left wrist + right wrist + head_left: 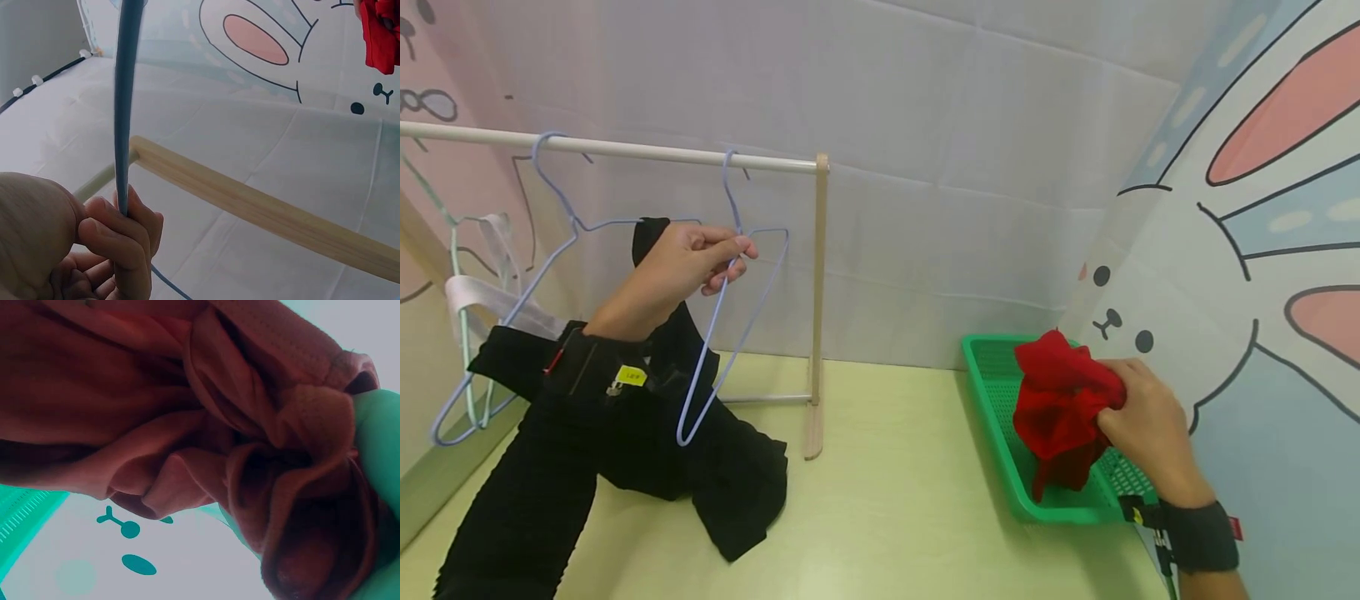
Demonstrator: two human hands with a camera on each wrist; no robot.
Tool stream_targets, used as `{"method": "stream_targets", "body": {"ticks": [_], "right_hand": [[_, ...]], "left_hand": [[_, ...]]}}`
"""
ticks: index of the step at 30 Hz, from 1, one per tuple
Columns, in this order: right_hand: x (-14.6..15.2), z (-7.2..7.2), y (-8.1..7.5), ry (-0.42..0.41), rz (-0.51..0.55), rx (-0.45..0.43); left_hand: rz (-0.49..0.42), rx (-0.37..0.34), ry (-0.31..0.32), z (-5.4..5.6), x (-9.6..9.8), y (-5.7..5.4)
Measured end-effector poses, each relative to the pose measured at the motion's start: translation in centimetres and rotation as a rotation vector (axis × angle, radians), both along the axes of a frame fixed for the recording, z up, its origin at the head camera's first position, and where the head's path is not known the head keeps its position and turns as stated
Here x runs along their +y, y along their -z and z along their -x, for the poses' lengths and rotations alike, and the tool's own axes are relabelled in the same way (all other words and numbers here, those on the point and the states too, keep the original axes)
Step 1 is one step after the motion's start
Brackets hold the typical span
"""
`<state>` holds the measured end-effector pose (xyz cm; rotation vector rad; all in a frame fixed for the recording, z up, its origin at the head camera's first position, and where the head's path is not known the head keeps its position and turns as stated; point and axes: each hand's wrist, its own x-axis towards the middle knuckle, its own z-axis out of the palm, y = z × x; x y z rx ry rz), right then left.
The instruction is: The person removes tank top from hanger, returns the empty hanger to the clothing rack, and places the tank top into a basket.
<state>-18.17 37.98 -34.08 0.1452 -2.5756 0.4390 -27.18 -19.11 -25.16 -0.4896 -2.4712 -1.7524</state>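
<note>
In the head view my left hand pinches a light blue clothes hanger near its neck; the hook of that hanger sits over the rail. The left wrist view shows the curled fingers against the thin blue rod. On the right, my right hand grips a bunched red garment over a green plastic basket. Folds of the red cloth fill most of the right wrist view and cover part of that hand. Which kind of garment it is, I cannot tell.
A white rail on a wooden post also carries another blue hanger with a black garment. Further left is a pale green hanger with white straps. A bunny-print curtain stands behind the basket.
</note>
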Motion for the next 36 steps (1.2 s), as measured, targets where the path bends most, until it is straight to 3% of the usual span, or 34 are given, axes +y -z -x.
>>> {"method": "stream_targets", "body": {"ticks": [19,36], "right_hand": [[0.5,0.2,2.0,-0.049,-0.04,-0.07],[0.6,0.8,3.6,-0.072,-0.076,-0.221]], "left_hand": [[0.037,0.058,0.013,-0.1,0.1,0.2],[-0.002,0.025,-0.005,-0.2,0.0,0.5]]}}
